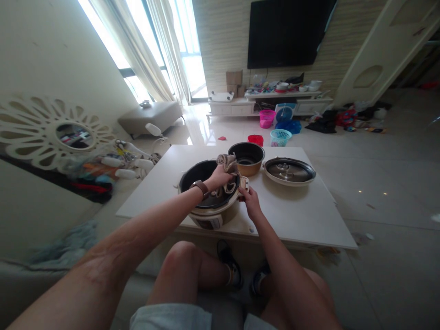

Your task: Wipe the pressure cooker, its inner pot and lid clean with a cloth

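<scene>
Near the front edge of the tabletop (295,217), left of its middle: an open cooker base (227,215), upright, dark inside and pale outside. Over the right part of its opening, a crumpled brown-grey cloth (227,161), bunched in the left hand (221,176), fingers closed around it, arm crossing from the left with a brown band (200,185) on the wrist. Hard to tell whether touching the inner wall. At the right rim, the right hand (250,201), fingers pinching a pale side fitting (245,183), seemingly to steady the base.

Just behind and to the right, an inner pot (249,170), upright, golden outside. Farther right, apart from both, a lid (292,176), lying apparently underside up.

Judging by this layout: lid off and pot out, both already done; cloth work on the base apparently under way. Impossible to tell how much of it remains. Pot and lid untouched by either hand.

On the front of the base, a panel (208,222) with a paler patch at its right, any wording too small and blurred to read.

Beyond the tabletop, on the floor, a red basket (255,140), a light-blue basket (281,139) and a pink basket (267,120). Behind, a cluttered low cabinet (230,110) beneath a television (288,34). No legible brand anywhere.
</scene>
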A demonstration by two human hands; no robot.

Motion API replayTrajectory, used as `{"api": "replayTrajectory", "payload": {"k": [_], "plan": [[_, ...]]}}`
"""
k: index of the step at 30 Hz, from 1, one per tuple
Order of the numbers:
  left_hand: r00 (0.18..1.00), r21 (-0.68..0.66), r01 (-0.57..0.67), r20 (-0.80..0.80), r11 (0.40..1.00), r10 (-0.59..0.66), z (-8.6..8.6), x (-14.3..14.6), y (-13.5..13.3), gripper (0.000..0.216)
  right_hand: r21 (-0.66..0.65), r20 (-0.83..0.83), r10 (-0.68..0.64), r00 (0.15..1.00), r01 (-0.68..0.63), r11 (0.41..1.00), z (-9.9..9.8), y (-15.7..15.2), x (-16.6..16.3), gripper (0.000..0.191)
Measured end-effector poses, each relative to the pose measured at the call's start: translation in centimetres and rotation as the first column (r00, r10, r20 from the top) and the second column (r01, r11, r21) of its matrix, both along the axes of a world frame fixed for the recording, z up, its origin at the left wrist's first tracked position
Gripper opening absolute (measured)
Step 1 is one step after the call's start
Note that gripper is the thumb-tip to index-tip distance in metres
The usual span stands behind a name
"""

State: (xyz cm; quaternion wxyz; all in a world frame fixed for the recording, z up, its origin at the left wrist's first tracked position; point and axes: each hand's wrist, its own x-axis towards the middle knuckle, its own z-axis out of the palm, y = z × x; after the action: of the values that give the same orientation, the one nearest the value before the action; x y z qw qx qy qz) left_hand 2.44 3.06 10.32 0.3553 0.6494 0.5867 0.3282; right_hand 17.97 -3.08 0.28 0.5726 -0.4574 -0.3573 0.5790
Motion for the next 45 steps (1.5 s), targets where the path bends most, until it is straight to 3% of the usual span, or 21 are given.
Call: {"api": "replayTrajectory", "payload": {"k": [3,5,9,11,13,15,17,20,22,24,29,31,32,34,38,40,43,45], "plan": [[0.986,-0.03,0.167,0.016,0.985,-0.167,0.6,0.3,-1.4,0.016,-0.006,0.009,0.0,1.0,0.0,1.0,-0.1,0.1,0.0,0.048],[0.968,-0.131,0.246,-0.019,0.96,-0.25,1.3,-0.8,-2.3,0.011,-0.005,0.006,0.0,1.0,0.0,1.0,-0.1,0.1,0.0,0.049],[0.895,-0.387,0.366,-0.102,0.846,-0.433,3.0,-4.7,-3.4,0.02,-0.001,0.0,-0.001,1.0,0.001,1.0,0.0,0.0,0.0,0.048],[0.82,-0.481,0.361,-0.245,0.799,-0.518,3.6,-6.3,-3.6,0.017,0.0,-0.002,-0.008,1.0,0.008,1.0,0.1,-0.1,0.0,0.045],[0.674,-0.513,0.316,-0.471,0.798,-0.569,3.8,-7.3,-3.7,0.014,0.0,-0.004,-0.013,1.0,0.013,1.0,0.2,-0.2,-0.1,0.043],[0.483,-0.472,0.286,-0.68,0.834,-0.551,3.6,-7.5,-3.5,0.014,0.0,-0.005,-0.013,1.0,0.013,1.0,0.2,-0.3,-0.1,0.043],[0.345,-0.385,0.285,-0.813,0.878,-0.469,3.2,-7.3,-3.2,0.016,-0.002,-0.003,-0.01,1.0,0.01,1.0,0.3,-0.3,0.0,0.043],[0.264,-0.198,0.325,-0.92,0.925,-0.29,2.9,-6.7,-2.4,0.022,-0.009,-0.001,-0.007,1.0,0.007,1.0,0.2,-0.4,0.0,0.044],[0.229,-0.058,0.409,-0.959,0.911,-0.164,3.1,-6.1,-1.7,0.029,-0.01,-0.001,-0.009,1.0,0.009,1.0,0.2,-0.4,0.0,0.045],[0.205,0.05,0.552,-0.976,0.832,-0.077,3.4,-5.3,-1.2,0.03,-0.005,-0.001,-0.009,1.0,0.009,1.0,0.2,-0.4,0.0,0.044],[0.185,0.127,0.863,-0.98,0.489,-0.073,2.4,-3.2,-1.4,0.027,0.01,0.015,-0.014,1.0,0.014,1.0,-0.1,-0.1,0.0,0.042],[0.143,0.08,0.907,-0.982,0.414,-0.125,1.5,-3.1,-1.6,0.027,0.011,0.024,-0.015,1.0,0.015,1.0,-0.2,-0.1,0.0,0.041],[0.122,0.051,0.912,-0.981,0.408,-0.151,1.1,-3.4,-1.6,0.026,0.01,0.026,-0.013,1.0,0.013,1.0,-0.2,-0.1,0.0,0.042],[0.095,-0.008,0.882,-0.976,0.472,-0.194,0.4,-4.5,-1.6,0.025,0.007,0.023,-0.007,1.0,0.007,1.0,-0.1,-0.2,0.0,0.043],[0.127,-0.123,0.654,-0.955,0.746,-0.268,-0.3,-7.9,-1.7,0.025,-0.005,0.024,-0.006,1.0,0.006,1.0,0.0,-0.3,-0.1,0.044],[0.172,-0.177,0.529,-0.935,0.83,-0.31,-0.2,-9.0,-2.0,0.02,-0.011,0.031,-0.014,0.999,0.014,1.0,0.1,-0.3,-0.1,0.043],[0.221,-0.322,0.369,-0.881,0.872,-0.419,0.5,-8.9,-2.6,0.018,-0.01,0.037,-0.023,0.999,0.023,1.0,0.1,-0.3,-0.1,0.043],[0.285,-0.457,0.273,-0.802,0.846,-0.525,1.0,-7.8,-3.0,0.021,-0.008,0.037,-0.027,0.999,0.027,1.0,0.1,-0.3,-0.1,0.043]]}}
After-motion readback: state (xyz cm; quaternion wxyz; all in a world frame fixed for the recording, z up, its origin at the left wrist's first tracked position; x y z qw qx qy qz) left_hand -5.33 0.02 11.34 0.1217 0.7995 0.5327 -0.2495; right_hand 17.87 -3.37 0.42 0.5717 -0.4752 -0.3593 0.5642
